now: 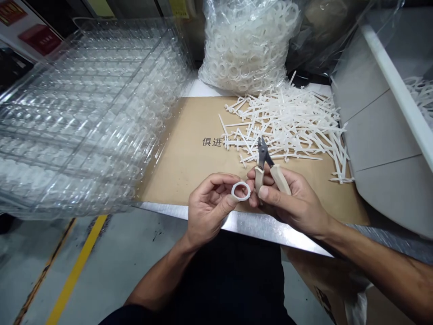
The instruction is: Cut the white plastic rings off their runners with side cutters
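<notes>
Between the thumb and fingers of my left hand is a white plastic ring, its round opening turned toward me. My right hand grips a pair of side cutters with beige handles and dark metal jaws pointing away from me. The cutter handles are spread apart. Fingertips of my right hand come close to the ring's right side; whether they touch it I cannot tell. Beyond the cutters, a heap of white plastic sprue pieces lies on the brown cardboard.
Stacked clear plastic trays with white parts inside stand at left. A clear bag of white rings sits at the back. On the right is a grey bin with more white parts. The metal table edge runs below my hands.
</notes>
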Demonstrator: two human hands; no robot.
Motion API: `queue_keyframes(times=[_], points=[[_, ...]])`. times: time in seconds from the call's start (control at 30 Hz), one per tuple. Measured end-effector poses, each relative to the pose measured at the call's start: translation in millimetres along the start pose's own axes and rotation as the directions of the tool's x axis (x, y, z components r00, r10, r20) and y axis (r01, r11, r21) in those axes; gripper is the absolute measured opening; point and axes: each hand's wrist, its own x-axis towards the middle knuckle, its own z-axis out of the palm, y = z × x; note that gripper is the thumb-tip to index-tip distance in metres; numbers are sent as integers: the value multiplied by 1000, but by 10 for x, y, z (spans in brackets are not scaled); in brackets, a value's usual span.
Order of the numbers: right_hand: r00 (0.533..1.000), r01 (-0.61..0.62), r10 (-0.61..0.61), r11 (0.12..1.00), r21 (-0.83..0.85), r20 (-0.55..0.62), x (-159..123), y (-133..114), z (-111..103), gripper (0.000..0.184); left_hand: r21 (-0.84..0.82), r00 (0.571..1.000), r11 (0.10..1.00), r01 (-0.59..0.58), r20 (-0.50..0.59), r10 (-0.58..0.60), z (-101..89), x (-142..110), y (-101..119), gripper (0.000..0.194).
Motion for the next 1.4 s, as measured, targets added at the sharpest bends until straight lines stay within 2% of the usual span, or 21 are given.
queue_keyframes(times=[0.13,0.3,0.57,0.73,0.83,1.4], points=[[1000,15,-16,1000,27,13,-1,4,-8,15,27,999,999,-44,-9,44,-21,-2,-18,22],[1000,15,-15,1000,14,18,-5,11,-20,16,75,999,997,-33,-37,36,-17,-2,-14,20],[999,17,-18,1000,12,34,2,36,-42,12,114,994,987,-110,-5,111,-8,1,-21,24],[1000,6,-6,1000,8,-5,4,46,-38,30,264,974,938,-227,66,217,25,7,13,26],[1000,1,-1,1000,-8,-9,3,38,-31,31,310,967,916,-255,76,243,44,13,37,24],[1000,-17,16,999,-29,-16,-2,27,-15,32,266,970,936,-232,128,204,25,11,27,31]])
